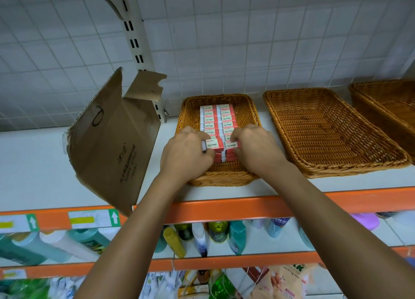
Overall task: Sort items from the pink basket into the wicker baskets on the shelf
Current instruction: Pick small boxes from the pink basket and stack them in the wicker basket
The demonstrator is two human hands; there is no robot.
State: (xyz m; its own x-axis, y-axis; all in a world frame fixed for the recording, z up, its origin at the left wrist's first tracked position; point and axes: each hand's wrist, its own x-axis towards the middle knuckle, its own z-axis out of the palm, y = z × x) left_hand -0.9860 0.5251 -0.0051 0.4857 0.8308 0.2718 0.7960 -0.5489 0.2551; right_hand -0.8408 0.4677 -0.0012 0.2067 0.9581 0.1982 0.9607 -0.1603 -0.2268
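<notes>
Both hands clamp a stack of red-and-white 2B boxes [219, 147] from either side: the left hand [186, 151] curls round its left end and the right hand [256, 147] pinches its right end. Between the palms, the stack sits at the near end of two box rows [219, 119] inside a wicker basket [190, 110]. Right of the grip lies a second wicker basket [325, 132]; left of it leans a torn cardboard carton [112, 141].

Red-white boxes [209, 119] read "2B"; print on the cardboard [116, 141] seems Chinese.
</notes>
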